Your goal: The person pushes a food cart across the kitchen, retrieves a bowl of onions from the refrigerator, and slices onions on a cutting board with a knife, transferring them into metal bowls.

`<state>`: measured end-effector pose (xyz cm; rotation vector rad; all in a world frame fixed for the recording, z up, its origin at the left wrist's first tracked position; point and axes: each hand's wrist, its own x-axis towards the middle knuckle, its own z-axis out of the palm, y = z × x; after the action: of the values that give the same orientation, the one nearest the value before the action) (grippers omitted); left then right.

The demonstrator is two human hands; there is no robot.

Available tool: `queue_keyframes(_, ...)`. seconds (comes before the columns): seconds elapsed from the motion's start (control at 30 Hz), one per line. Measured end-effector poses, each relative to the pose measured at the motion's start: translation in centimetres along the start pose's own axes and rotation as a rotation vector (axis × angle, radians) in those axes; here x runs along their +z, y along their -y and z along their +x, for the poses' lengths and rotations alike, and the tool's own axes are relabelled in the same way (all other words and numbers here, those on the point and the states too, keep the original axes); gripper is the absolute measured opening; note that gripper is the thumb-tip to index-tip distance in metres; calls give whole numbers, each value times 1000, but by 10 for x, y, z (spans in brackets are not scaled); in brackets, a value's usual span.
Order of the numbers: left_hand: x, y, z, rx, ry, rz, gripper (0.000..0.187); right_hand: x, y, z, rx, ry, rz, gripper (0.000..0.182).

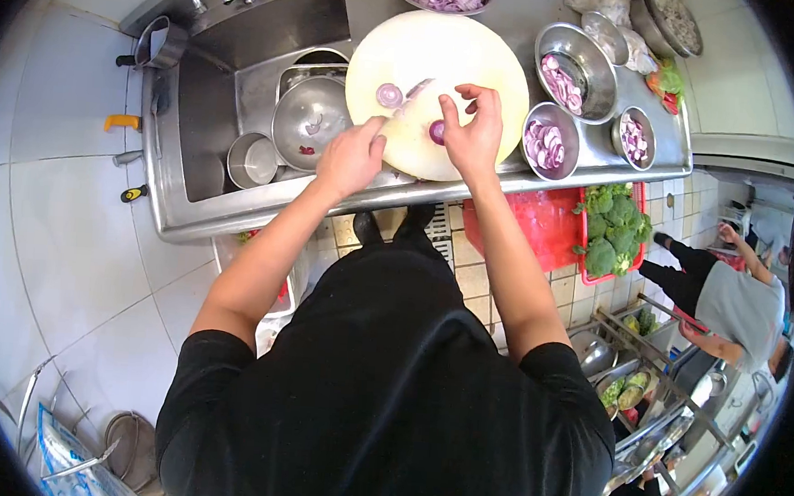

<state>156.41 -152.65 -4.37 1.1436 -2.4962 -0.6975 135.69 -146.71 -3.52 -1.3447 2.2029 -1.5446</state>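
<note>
On the round, pale yellow cutting board (441, 46), my right hand (475, 136) has its thumb and fingers apart. Beside its thumb sits a piece of purple onion (437, 131). My left hand (352, 157) is over the near left edge of the board, index finger reaching forward and thumb drawn in close to it. I cannot tell what it holds. A thin grey-purple strip (419, 88) slants away ahead of its fingertips, its kind unclear. A cut onion round (389, 95) lies left of that strip.
Sliced onion fills metal bowls (549, 141) to the right and behind the board. At left, a steel sink (207, 109) holds a colander (305, 120) and a small pot (252, 160). Below the counter's right side is a red crate of broccoli (614, 229). Another person (739, 305) works at far right.
</note>
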Motion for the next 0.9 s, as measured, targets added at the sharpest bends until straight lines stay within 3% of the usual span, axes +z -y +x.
queue_keyframes(0.03, -15, -12, 1, -155, 138, 68, 49, 2, 6, 8, -53, -53, 7, 32)
queue_keyframes(0.13, -19, -3, -5, -81, 134, 206, 54, -4, 21, 29, -78, 324, -320, 44)
queue_keyframes(0.17, -18, 0, -7, -108, 152, 190, 57, 4, 16, 33, 28, 497, -413, 51)
queue_keyframes(0.27, -15, 11, -16, -66, 173, 261, 57, 31, -4, 29, 132, 619, -343, 51)
queue_keyframes(0.37, -16, 12, -27, -41, 168, 295, 53, 62, -25, 21, 85, 610, -343, 51)
queue_keyframes(0.53, -20, 11, -29, -16, 169, 309, 50, 57, 17, 31, 91, 755, -328, 46)
queue_keyframes(0.63, -21, 11, -27, 7, 143, 309, 53, 68, 6, 33, -31, 715, -347, 43)
queue_keyframes(0.73, -28, 3, -26, -2, 162, 325, 47, 69, -12, 52, -51, 546, -407, 43)
queue_keyframes(0.87, -35, 6, -33, -109, 136, 50, 25, 31, -42, 92, 82, 207, -239, 30)
queue_keyframes(0.9, -31, 8, -39, -194, 174, -19, 24, 20, -48, 87, 115, 279, -228, 30)
